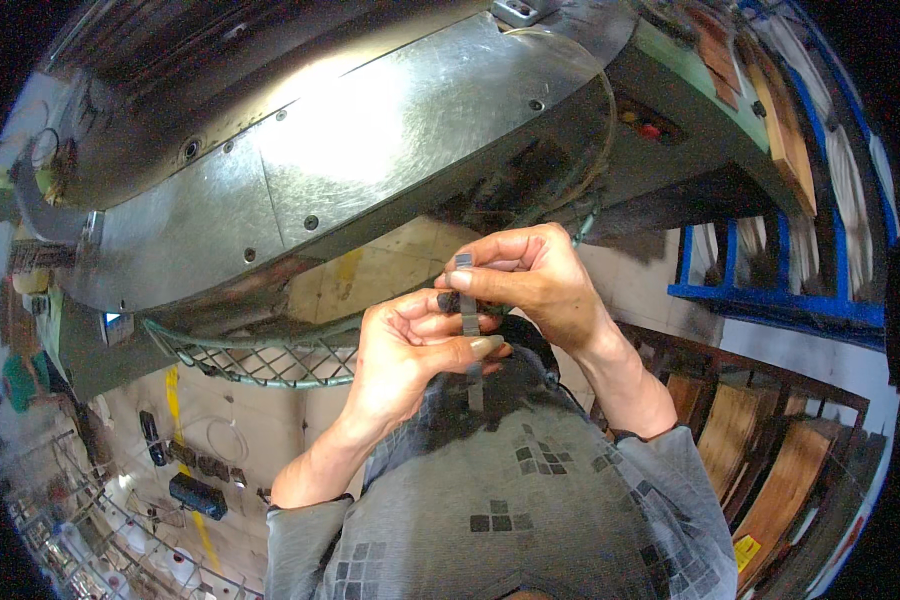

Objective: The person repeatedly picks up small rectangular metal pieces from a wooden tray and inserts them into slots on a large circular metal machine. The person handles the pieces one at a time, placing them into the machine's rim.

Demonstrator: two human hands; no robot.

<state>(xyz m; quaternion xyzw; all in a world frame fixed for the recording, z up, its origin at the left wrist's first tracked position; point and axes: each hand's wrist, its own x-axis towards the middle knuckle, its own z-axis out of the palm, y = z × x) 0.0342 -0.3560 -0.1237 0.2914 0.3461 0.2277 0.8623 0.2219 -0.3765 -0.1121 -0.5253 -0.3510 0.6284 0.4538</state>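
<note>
A narrow grey strip, tape-like and partly see-through (470, 322), runs up and down between my two hands in front of my chest. Its upper end is pinched between the thumb and fingers of my right hand (545, 285). Lower down, my left hand (395, 350) grips the same strip with its thumb across it and its fingers curled behind. A small dark piece (448, 301) shows by the left fingertips; I cannot tell whether it belongs to the strip. The strip's lower end hangs against my patterned grey shirt (440, 470).
Beyond my hands lies a shiny metal machine table (300, 180) with screws in it. A green mesh guard (270, 362) curves below its front edge. On the right are a blue rack (770, 290) and wooden boards (785, 480). A dark case (198, 495) lies on the floor at left.
</note>
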